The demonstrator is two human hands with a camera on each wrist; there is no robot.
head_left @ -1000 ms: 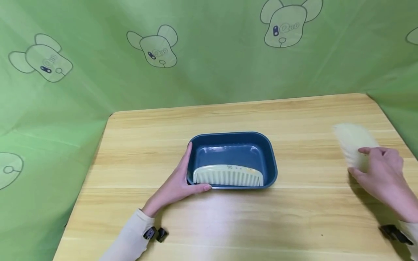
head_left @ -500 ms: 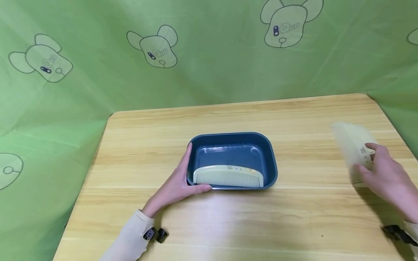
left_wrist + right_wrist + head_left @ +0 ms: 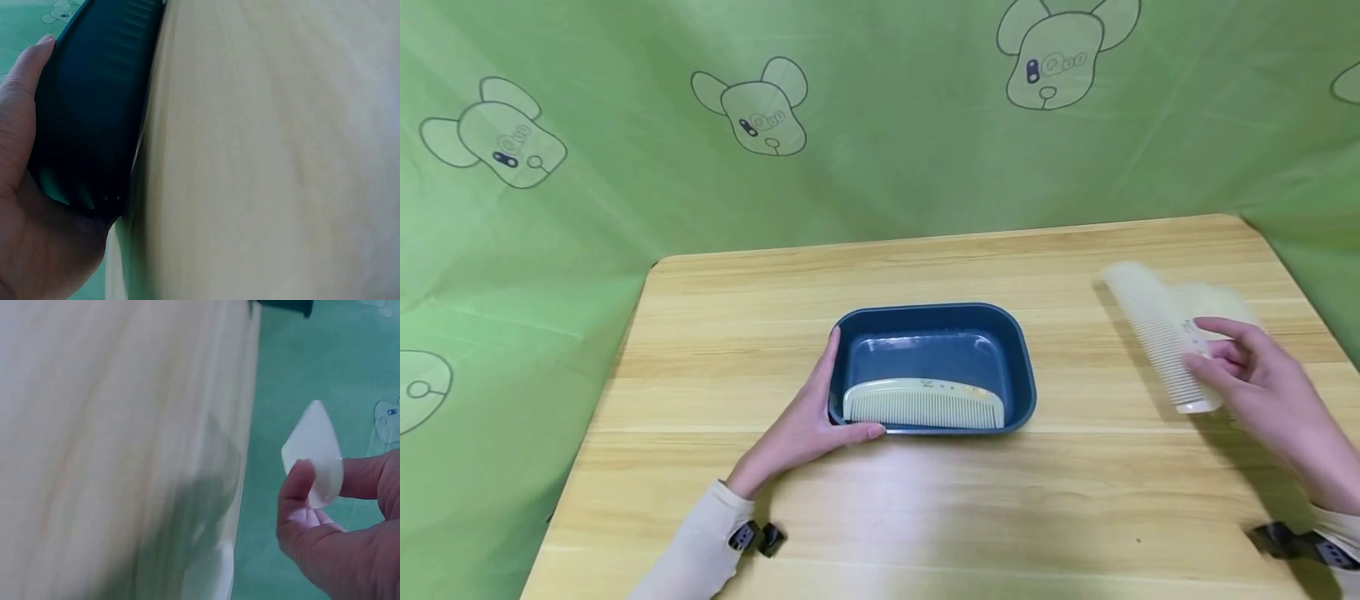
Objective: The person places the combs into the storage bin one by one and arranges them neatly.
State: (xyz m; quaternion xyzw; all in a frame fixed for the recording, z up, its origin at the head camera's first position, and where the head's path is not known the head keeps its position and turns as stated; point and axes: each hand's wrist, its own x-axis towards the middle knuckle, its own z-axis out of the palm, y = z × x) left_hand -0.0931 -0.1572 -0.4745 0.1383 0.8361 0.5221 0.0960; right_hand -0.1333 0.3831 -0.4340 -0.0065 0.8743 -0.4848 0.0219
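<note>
My left hand (image 3: pixel 805 421) grips the near left corner of a dark blue rectangular tray (image 3: pixel 1028 367), thumb along the front rim and fingers at the left side. Inside, a pale cream comb (image 3: pixel 925 406) leans against the near wall, teeth down. On the right, my right hand (image 3: pixel 1270 392) pinches another pale comb (image 3: pixel 1153 333) between thumb and fingers, tilted above the table with its teeth to the left. Behind it a further pale comb (image 3: pixel 1221 304) lies on the wood, partly hidden. The right wrist view shows the held comb (image 3: pixel 315 450) end-on.
The light wooden table (image 3: pixel 737 333) has rounded far corners. A green cloth (image 3: pixel 880 183) with mouse-head drawings hangs behind and at both sides. Each wrist carries a small black device, such as the left one (image 3: pixel 756 538).
My right hand has lifted one comb off the other and carried it slightly left, uncovering part of the comb below. The left hand and tray have stayed put.
</note>
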